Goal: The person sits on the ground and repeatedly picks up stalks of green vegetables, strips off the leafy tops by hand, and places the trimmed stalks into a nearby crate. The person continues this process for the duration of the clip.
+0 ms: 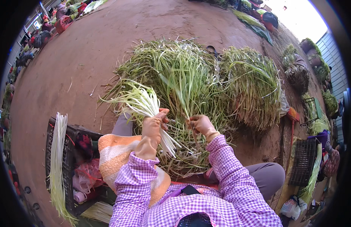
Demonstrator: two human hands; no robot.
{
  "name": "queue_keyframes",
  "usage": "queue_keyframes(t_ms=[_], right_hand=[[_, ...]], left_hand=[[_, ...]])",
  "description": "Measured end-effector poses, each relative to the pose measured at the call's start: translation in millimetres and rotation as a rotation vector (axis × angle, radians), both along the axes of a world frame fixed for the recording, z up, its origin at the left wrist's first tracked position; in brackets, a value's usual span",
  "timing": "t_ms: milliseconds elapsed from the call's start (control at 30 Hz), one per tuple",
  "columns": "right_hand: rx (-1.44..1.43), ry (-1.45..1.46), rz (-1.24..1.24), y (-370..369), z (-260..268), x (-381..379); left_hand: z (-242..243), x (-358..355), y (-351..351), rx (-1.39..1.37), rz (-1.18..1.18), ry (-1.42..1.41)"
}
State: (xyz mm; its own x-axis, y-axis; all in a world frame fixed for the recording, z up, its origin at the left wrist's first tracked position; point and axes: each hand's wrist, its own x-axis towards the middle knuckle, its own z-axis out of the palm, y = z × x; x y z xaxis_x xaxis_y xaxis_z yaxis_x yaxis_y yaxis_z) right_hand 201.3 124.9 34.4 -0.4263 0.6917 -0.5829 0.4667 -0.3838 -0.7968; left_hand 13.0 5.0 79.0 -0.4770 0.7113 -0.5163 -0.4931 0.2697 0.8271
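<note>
My left hand (153, 129), in an orange rubber glove, is closed around a bundle of pale stalks with yellow-green leaves (145, 103); their white ends stick out below the fist. To its right, my right hand (202, 124), also gloved, pinches the lower end of a green leafy stalk (179, 95). Both hands are above a large heap of long green leafy plants (175, 59) on the ground. An orange and white striped towel (118, 150) lies under my left forearm, over my leg.
A black plastic crate (69, 170) at the left holds plastic bags, with white stalks (58, 153) laid along its edge. A second plant heap (250, 88) stands at the right, near a red-handled broom (293, 116). Another crate (303, 161) stands far right, and people sit in the background.
</note>
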Motion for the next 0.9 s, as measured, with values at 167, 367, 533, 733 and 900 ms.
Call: queue_keyframes(t_ms=[167, 367, 533, 733, 900], right_hand=[[-0.193, 0.380, -0.040, -46, -8, 22], [-0.164, 0.343, 0.053, -76, -11, 27], [0.304, -0.118, 0.288, -78, 21, 13], [0.219, 0.204, -0.013, -49, 26, -32], [0.176, -0.216, -0.071, -63, -48, 34]], left_hand=[[-19, 12, -4, 0.006, -0.062, 0.024], [-28, 26, -8, 0.021, -0.171, -0.022], [-43, 19, -7, 0.054, -0.142, 0.080], [-44, 20, -2, 0.037, -0.188, 0.154], [-29, 6, -7, 0.107, 0.023, 0.173]])
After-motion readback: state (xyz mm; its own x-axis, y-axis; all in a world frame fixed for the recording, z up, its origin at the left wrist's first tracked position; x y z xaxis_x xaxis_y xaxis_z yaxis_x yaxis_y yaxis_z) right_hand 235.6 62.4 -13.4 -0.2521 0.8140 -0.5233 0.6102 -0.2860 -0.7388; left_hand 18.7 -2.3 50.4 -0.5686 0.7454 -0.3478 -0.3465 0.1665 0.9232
